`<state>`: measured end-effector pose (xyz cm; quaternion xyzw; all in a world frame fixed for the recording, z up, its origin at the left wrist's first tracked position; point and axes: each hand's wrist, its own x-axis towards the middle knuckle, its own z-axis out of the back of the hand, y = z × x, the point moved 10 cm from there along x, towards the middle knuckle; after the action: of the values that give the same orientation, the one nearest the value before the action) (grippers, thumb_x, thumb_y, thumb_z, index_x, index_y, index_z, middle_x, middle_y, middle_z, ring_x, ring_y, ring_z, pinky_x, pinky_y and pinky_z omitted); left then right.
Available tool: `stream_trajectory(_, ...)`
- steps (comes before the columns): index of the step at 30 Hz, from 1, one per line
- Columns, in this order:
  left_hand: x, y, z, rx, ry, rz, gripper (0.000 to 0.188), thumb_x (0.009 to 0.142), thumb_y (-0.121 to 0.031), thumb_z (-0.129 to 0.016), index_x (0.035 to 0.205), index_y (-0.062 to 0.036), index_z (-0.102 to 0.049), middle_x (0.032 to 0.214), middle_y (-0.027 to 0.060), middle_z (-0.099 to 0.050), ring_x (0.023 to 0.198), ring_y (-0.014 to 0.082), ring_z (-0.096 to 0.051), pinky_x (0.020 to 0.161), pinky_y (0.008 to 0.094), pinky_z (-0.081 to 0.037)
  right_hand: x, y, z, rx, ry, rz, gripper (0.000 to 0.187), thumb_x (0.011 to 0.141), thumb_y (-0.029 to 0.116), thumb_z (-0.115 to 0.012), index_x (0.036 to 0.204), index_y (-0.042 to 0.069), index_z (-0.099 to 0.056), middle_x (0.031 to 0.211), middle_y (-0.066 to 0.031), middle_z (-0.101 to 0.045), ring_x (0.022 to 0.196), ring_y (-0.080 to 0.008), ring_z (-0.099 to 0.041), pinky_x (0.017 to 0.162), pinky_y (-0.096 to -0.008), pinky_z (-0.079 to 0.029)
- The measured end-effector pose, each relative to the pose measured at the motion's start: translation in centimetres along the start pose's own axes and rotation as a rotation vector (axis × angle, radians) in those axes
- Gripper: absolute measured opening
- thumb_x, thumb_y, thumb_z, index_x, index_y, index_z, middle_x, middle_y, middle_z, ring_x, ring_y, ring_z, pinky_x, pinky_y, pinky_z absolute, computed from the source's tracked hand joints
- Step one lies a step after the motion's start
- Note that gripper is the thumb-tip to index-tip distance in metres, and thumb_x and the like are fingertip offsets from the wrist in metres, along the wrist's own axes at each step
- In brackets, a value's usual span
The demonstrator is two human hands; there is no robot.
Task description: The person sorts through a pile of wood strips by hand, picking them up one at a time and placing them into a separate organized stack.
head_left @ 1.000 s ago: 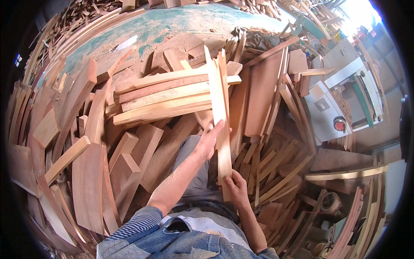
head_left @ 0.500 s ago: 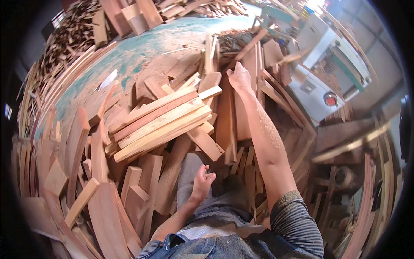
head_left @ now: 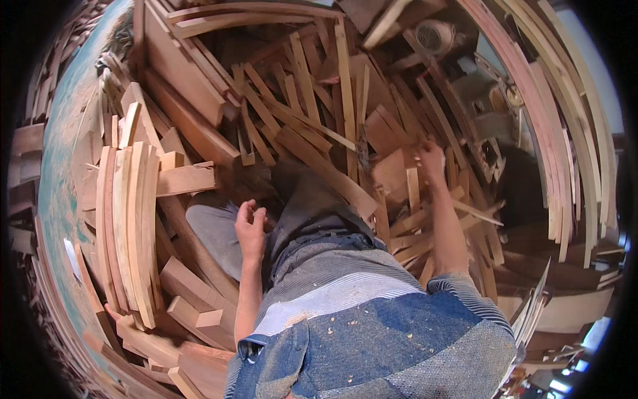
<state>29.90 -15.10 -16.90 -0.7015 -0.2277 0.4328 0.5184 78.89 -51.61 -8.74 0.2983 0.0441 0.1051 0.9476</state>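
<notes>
My left hand (head_left: pixel 251 227) hovers by my grey-trousered knee. Its fingers are loosely bent and apart, with nothing visible in them. To the right, my right hand (head_left: pixel 432 161) reaches low among the offcuts, its fingers bent at the right edge of a reddish-brown wooden block (head_left: pixel 391 174). Part of that grip is blurred. A narrow pale strip (head_left: pixel 413 188) stands just below the block. Left of my knee lies a stack of sawn wooden strips (head_left: pixel 129 226), side by side, with a short wooden piece (head_left: pixel 187 179) sticking out beside it.
Loose thin strips (head_left: pixel 309 120) lie tangled ahead of my legs. Wide boards (head_left: pixel 179 63) lean at the upper left. Long slats (head_left: pixel 558 133) stand at the right. Thick offcuts (head_left: pixel 199 292) crowd my left side, beyond which runs a worn green surface (head_left: pixel 63 156).
The view has swung right and downward. My right hand has left the tall boards and come down to the offcuts on my right. My left hand stays near my knee, its fingers looser.
</notes>
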Motion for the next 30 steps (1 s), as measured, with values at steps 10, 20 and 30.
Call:
stream_trajectory(10, 2.8, 0.8, -0.4, -0.003, -0.035, 0.086, 0.044, 0.1, -0.013, -0.069, 0.136, 0.0074, -0.056, 0.123, 0.0095, -0.064, 0.104, 0.0156, -0.069, 0.083, 0.0273, -0.055, -0.4, -9.2, -5.2, -0.517, 0.439, -0.032, 0.046, 0.075, 0.025, -0.088, 0.105, -0.004, -0.068, 0.097, -0.0211, -0.073, 0.093, -0.0378, -0.07, 0.079, -0.0473, -0.055)
stream_trajectory(20, 3.3, 1.5, -0.8, 0.109, -0.052, 0.085, 0.038, 0.099, -0.013, -0.07, 0.129, 0.0072, -0.06, 0.115, 0.0069, -0.065, 0.097, 0.0123, -0.066, 0.082, 0.0266, -0.053, -2.8, -0.9, -12.4, -0.386, 0.188, 0.328, 0.057, 0.084, 0.022, -0.083, 0.128, -0.005, -0.058, 0.108, -0.028, -0.07, 0.098, -0.0398, -0.07, 0.086, -0.0515, -0.054)
stream_trajectory(30, 2.3, -0.1, -0.7, 0.198, -0.13, 0.0, 0.032, 0.098, -0.013, -0.069, 0.124, 0.0051, -0.063, 0.096, 0.002, -0.067, 0.085, 0.0085, -0.061, 0.076, 0.0252, -0.05, -0.9, 2.0, -22.8, -0.182, 0.302, 0.131, 0.039, 0.087, 0.026, -0.076, 0.113, -0.001, -0.067, 0.103, -0.0241, -0.072, 0.099, -0.0384, -0.07, 0.084, -0.0465, -0.054)
